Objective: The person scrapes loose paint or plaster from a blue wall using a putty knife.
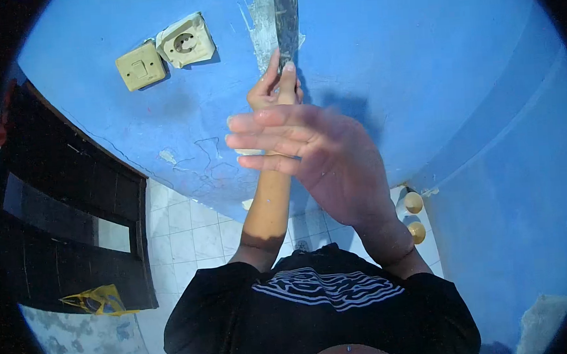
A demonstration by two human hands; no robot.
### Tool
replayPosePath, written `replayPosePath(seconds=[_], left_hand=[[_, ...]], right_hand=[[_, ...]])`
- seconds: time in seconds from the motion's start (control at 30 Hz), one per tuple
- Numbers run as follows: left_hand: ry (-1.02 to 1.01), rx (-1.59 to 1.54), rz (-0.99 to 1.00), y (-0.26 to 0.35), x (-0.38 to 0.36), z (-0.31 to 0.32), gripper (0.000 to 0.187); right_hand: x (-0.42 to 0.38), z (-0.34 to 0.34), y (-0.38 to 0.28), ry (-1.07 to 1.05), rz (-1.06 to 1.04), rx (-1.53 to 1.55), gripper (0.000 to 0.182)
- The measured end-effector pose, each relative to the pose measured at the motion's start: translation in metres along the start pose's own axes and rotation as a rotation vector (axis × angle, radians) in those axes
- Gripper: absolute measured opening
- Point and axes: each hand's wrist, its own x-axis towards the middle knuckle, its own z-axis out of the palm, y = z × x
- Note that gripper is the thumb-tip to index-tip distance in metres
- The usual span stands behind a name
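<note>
My left hand (274, 91) is raised to the blue wall and closed on a putty knife. The wide grey blade of the putty knife (287, 26) points up against a whitish-grey strip of filler (263, 24) on the wall. Its handle is mostly hidden by my fingers. Nearer the camera, my right hand (333, 155) is open, palm showing and fingers stretched to the left, slightly blurred. It holds nothing that I can see and crosses in front of my left wrist and forearm.
A light switch (140, 66) and a loose-looking socket (187, 42) are on the blue wall (405, 55), left of the filler. Dark wooden doors (73, 207) stand at left, with a yellow plastic bag (103, 300) below. Two round containers (414, 202) rest on the tiled floor (190, 227).
</note>
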Motion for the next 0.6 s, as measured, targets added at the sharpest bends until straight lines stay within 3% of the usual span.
replayPosePath(seconds=[0.07, 0.17, 0.3, 0.37, 0.47, 0.6], left_hand=[[0.006, 0.006, -0.017, -0.009, -0.005, -0.010, 0.040], [-0.036, -0.030, -0.045, -0.001, 0.000, -0.006, 0.041], [-0.050, -0.058, -0.048, 0.007, 0.004, 0.006, 0.042], [-0.044, -0.030, -0.064, -0.001, -0.003, -0.004, 0.043], [-0.014, 0.002, -0.075, -0.010, -0.011, -0.016, 0.040], [-0.059, -0.074, -0.037, 0.005, 0.008, 0.005, 0.041]], right_hand=[[-0.001, 0.001, -0.007, -0.017, 0.022, -0.113, 0.042], [-0.008, -0.001, -0.002, -0.063, -0.020, -0.110, 0.033], [-0.015, 0.006, -0.006, -0.158, -0.100, -0.095, 0.031], [-0.015, 0.003, -0.002, -0.373, -0.419, 0.016, 0.043], [-0.017, 0.018, -0.036, -0.428, -0.350, -0.047, 0.053], [-0.023, 0.017, -0.032, -0.317, -0.223, -0.064, 0.053]])
